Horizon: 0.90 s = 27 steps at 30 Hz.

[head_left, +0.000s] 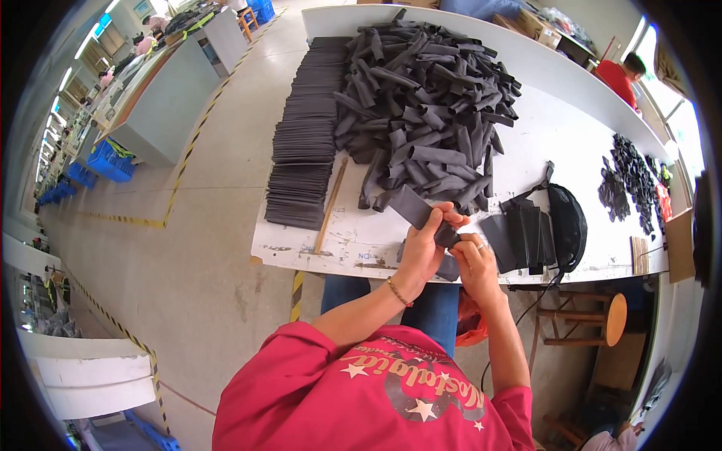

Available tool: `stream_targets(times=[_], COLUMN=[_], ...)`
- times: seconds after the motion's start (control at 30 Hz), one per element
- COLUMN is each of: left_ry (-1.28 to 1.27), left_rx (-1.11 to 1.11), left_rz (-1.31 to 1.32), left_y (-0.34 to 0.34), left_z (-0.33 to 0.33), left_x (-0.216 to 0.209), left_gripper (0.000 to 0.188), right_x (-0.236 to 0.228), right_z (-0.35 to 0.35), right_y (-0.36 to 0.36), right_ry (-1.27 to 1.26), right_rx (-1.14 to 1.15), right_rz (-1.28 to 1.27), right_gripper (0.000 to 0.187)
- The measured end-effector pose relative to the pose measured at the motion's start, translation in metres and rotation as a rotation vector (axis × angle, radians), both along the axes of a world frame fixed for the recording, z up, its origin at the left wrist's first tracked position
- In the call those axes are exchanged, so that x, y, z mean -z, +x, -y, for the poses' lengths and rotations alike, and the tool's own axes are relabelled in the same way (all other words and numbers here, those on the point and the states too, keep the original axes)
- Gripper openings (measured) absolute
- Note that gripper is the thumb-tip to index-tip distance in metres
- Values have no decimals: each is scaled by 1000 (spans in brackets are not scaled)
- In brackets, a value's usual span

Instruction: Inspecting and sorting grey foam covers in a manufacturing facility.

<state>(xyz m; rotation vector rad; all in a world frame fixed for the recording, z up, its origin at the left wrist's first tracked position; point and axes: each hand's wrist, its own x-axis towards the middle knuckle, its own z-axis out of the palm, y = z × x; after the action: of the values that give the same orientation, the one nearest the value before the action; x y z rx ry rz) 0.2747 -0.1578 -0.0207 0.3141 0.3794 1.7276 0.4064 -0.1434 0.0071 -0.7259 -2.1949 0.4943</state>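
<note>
A dark grey fabric strip (408,205) is held in front of me at the table's near edge. My left hand (427,244) pinches it between thumb and fingers, and its upper end sticks out past the thumb. Close beside it, my right hand (475,259) has its fingers closed on the strip's other end, where the cloth looks folded over. Just beyond my hands lies a large loose heap of dark grey folded fabric pieces (429,98). Right of my hands, several flat dark fabric pieces (519,239) overlap on the table, against a rounded black bag-like item (568,225).
A long row of stacked flat fabric pieces (304,143) lines the left side of the white table (556,135), with a wooden stick (331,207) alongside. A dark pile (639,177) lies far right. A wooden stool (615,319) stands below the edge. A person in red (618,81) sits beyond the partition.
</note>
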Motion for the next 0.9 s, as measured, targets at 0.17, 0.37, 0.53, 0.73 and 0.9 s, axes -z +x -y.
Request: stream_targets(times=[0.17, 0.37, 0.53, 0.73, 0.9], left_ry=[10, 40, 68, 136, 94], left_rx=[-7, -13, -102, -115, 29], left_rz=[-20, -67, -140, -129, -148], left_y=[-2, -6, -12, -41, -35], left_z=[-1, -7, -12, -15, -7], left_x=[0, -2, -3, -21, -22], left_gripper=[31, 31, 34, 32, 32], right_x=[4, 0, 25, 19, -15], right_z=[-4, 0, 4, 3, 8], right_y=[2, -2, -32, 0, -38], right_ry=[-10, -139, -570, -912, -784], right_rx=[-10, 50, 264, 311, 321], right_rz=[21, -27, -495, -716, -501], right_gripper=[15, 16, 10, 17, 14])
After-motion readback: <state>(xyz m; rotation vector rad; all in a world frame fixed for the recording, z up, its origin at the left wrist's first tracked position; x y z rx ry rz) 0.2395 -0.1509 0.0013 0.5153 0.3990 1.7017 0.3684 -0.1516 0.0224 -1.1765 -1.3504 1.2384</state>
